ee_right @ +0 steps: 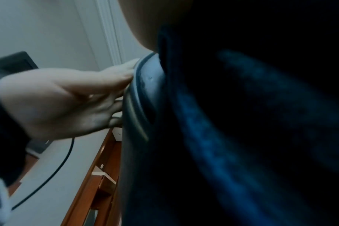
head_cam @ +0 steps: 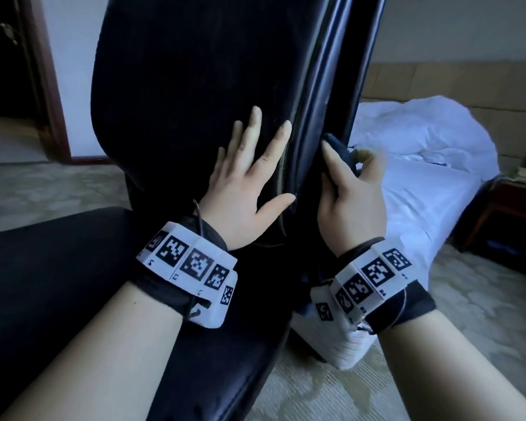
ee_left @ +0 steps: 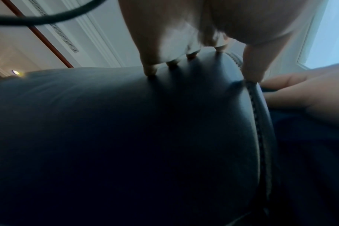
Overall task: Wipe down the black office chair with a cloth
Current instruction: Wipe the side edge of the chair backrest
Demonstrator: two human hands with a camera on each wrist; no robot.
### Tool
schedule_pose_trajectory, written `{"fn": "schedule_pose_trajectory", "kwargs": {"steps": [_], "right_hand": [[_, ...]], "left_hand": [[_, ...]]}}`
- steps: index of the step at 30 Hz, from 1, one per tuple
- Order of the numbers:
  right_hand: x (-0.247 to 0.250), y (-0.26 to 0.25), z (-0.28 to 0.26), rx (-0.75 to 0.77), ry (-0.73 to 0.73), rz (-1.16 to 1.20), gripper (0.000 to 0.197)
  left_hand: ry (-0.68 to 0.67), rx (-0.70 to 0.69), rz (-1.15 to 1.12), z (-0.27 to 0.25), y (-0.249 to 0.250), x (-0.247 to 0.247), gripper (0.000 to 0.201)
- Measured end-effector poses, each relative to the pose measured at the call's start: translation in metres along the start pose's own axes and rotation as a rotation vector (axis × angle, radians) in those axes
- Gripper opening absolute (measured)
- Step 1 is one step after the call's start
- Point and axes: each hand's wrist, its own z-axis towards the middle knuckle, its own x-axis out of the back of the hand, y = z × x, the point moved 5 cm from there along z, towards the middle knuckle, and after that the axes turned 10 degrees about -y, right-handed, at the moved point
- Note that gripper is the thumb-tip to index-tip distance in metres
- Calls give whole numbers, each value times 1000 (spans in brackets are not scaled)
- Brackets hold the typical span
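The black office chair [head_cam: 179, 86] fills the middle of the head view, its backrest upright and its seat [head_cam: 58, 284] at lower left. My left hand [head_cam: 249, 177] lies flat on the backrest with straight, spread fingers, fingertips [ee_left: 150, 71] pressing the leather near the side seam. My right hand [head_cam: 346, 189] grips a dark blue cloth [head_cam: 337, 144] and holds it against the backrest's right edge. In the right wrist view the cloth [ee_right: 242, 122] covers most of the picture, next to the chair edge [ee_right: 143, 91].
A bed with rumpled white bedding [head_cam: 422, 153] stands close on the right, a dark wooden nightstand [head_cam: 510, 214] beyond it. Patterned carpet [head_cam: 483, 299] covers the floor. A dark doorway with a wooden frame [head_cam: 52, 86] is at far left.
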Motion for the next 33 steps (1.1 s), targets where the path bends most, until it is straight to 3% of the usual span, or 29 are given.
{"fn": "schedule_pose_trajectory", "kwargs": {"steps": [7, 12, 16, 21, 24, 33], "right_hand": [[-13, 5, -43, -113, -216, -70, 40], [23, -9, -12, -12, -16, -60, 38], [23, -16, 1, 21, 12, -82, 42], [1, -7, -69, -20, -177, -115, 47], [0, -2, -80, -43, -270, -132, 44], [23, -16, -18, 5, -39, -73, 40]], "left_hand": [[7, 9, -36, 3, 4, -2, 80], [12, -25, -13, -2, 4, -3, 78], [18, -52, -16, -8, 8, 1, 77], [11, -51, -13, -12, 14, 2, 77], [6, -35, -2, -11, 13, 1, 78], [0, -37, -2, -13, 14, 3, 78]]}}
